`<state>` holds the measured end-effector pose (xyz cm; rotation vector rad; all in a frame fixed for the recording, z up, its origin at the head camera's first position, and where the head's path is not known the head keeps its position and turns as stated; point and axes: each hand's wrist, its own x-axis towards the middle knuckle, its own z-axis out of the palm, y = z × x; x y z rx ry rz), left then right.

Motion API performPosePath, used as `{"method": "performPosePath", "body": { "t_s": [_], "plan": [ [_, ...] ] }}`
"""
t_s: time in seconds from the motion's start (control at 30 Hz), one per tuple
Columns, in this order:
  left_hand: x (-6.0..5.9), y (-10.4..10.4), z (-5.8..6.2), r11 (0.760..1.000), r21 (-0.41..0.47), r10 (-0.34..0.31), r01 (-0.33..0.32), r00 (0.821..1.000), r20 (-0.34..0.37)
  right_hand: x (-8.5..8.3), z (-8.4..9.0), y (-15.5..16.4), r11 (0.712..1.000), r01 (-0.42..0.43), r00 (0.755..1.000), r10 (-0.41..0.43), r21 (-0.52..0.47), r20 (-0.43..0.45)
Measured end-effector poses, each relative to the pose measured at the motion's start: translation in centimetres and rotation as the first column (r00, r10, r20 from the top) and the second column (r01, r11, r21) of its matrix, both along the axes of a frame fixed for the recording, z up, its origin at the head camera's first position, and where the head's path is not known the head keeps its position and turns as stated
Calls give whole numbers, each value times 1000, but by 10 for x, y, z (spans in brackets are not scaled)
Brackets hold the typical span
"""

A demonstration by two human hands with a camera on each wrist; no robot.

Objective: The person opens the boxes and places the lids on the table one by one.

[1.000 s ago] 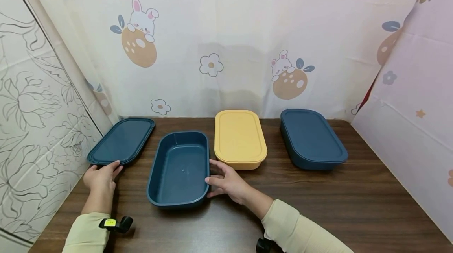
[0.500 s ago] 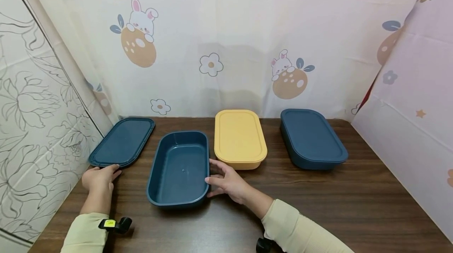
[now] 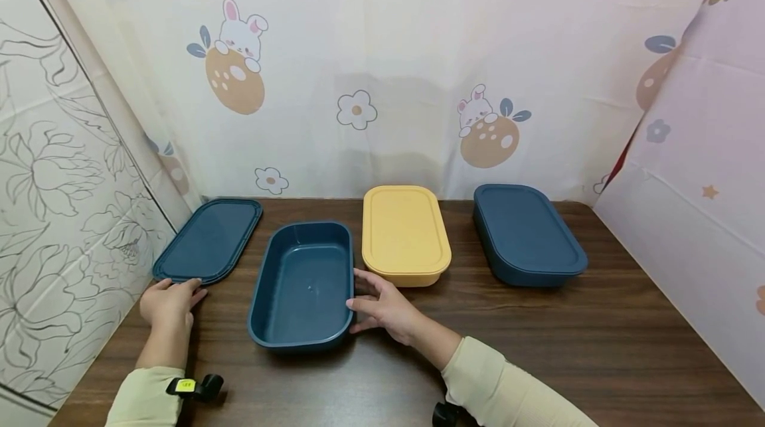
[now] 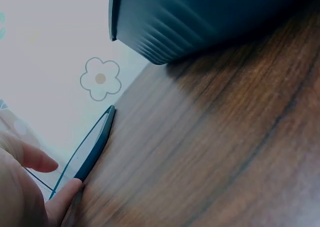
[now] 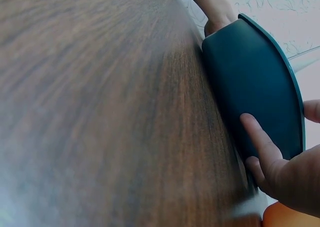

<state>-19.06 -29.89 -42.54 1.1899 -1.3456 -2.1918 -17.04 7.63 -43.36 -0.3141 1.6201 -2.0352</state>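
A dark blue lid (image 3: 209,241) lies at the table's back left. My left hand (image 3: 167,304) touches its near edge with extended fingers; in the left wrist view the thumb (image 4: 65,199) meets the lid's rim (image 4: 95,154) and a finger shows above it. Right of the lid stands an uncovered dark blue food container (image 3: 305,294), with nothing in it. My right hand (image 3: 382,307) holds that container's right side, thumb at the rim and fingers spread on the outer wall (image 5: 255,82), as seen in the right wrist view.
A yellow lidded container (image 3: 406,231) stands just right of the uncovered one, near my right fingertips. Farther right is a blue lidded container (image 3: 528,231). A printed curtain (image 3: 406,121) hangs behind the wooden table (image 3: 538,347), with a patterned panel (image 3: 60,168) at the left.
The lid's near end has shifted slightly right and toward me and now lies flatter. My left hand has moved only a little. The right hand and uncovered container have stayed put.
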Motion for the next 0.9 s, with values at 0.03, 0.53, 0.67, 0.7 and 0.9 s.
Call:
{"method": "performPosePath", "body": {
  "t_s": [0.03, 0.53, 0.67, 0.7, 0.9],
  "plan": [
    [1, 1, -1, 1000, -17, -8, 8, 1000, -3, 0, 0, 0, 1000, 0, 1000, 0, 0, 2],
    [10, -3, -2, 809, -353, -491, 471, 870, 37, 0, 4, -2, 999, 19, 1000, -19, 29, 7],
    [8, -8, -2, 698, -408, -620, 588, 782, 66, 0, 4, -2, 999, 23, 1000, -23, 28, 9],
    [7, -9, -3, 673, -421, -642, 608, 763, 75, 0, 4, -2, 999, 25, 1000, -25, 28, 10],
    [7, -9, -3, 541, -512, -723, 667, 680, 121, 3, 5, -3, 998, 43, 999, -43, 37, -1]
  ]
}}
